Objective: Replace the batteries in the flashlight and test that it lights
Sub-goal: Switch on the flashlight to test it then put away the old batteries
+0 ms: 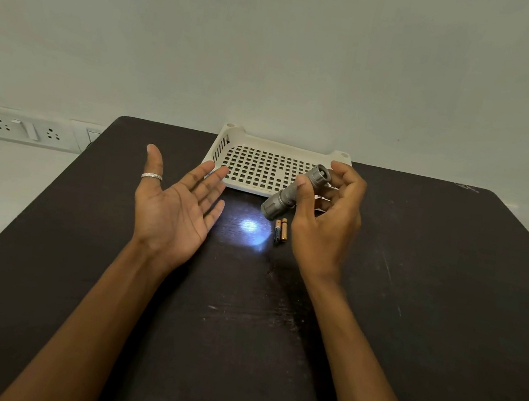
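Test step: my right hand (pixel 326 217) grips torch (pixel 295 193), beam spot on table (pixel 431 296) at frame centre. Left hand (pixel 176 200) spread, empty. I keep lens aimed down, near batteries (pixel 280 230).

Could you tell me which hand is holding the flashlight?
The right hand grips the lit flashlight; the left hand is open, palm up, holding nothing.

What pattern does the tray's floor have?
A grid of square holes across the white tray; head view.
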Demonstrator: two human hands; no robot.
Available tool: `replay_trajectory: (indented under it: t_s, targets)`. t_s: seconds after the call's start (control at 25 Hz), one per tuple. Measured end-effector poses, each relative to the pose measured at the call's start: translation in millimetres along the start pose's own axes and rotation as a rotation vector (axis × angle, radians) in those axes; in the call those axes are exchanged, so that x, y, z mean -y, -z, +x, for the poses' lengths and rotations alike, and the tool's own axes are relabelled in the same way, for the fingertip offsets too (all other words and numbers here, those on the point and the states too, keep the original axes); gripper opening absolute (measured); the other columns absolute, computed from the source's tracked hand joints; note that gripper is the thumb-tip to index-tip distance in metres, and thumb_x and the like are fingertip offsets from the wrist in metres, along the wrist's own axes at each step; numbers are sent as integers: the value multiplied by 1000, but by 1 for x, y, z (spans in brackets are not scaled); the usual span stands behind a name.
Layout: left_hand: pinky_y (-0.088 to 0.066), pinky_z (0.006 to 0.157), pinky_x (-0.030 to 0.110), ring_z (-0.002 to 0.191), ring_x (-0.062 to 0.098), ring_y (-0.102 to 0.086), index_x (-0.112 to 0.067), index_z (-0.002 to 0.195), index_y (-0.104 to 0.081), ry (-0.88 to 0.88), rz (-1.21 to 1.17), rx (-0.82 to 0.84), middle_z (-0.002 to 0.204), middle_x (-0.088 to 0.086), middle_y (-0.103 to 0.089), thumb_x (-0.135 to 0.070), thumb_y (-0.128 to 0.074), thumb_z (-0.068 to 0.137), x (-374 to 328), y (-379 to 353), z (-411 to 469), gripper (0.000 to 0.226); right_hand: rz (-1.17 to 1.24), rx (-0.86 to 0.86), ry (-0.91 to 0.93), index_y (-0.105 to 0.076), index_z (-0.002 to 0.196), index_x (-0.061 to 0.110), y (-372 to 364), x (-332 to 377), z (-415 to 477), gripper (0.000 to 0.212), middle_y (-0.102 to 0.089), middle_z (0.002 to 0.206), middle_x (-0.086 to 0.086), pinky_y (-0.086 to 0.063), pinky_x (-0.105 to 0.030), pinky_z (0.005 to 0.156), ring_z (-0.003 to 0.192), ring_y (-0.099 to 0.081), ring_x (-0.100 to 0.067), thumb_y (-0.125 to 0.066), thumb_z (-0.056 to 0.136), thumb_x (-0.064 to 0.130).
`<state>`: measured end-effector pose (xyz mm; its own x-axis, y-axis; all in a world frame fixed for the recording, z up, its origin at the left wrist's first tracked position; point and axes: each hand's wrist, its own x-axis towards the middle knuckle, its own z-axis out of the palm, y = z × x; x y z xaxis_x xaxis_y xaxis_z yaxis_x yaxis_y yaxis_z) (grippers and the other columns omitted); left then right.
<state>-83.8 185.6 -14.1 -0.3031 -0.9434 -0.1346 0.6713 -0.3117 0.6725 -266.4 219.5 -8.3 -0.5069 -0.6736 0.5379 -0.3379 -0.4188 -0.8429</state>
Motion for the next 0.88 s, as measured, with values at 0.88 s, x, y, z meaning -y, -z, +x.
replay_trajectory:
  t_s: [0.88]
  targets:
    - [-22, 121, 45, 139, 25, -46, -12, 139, -53, -7, -135, -95, 137, 8, -63, -78, -46, 81, -1, -8, 0, 88, 358, -75, -362, -56, 102, 13, -4, 1, 4, 16, -69, 97, 3, -63, -32, 80, 90, -74, -6, -70, 94, 12]
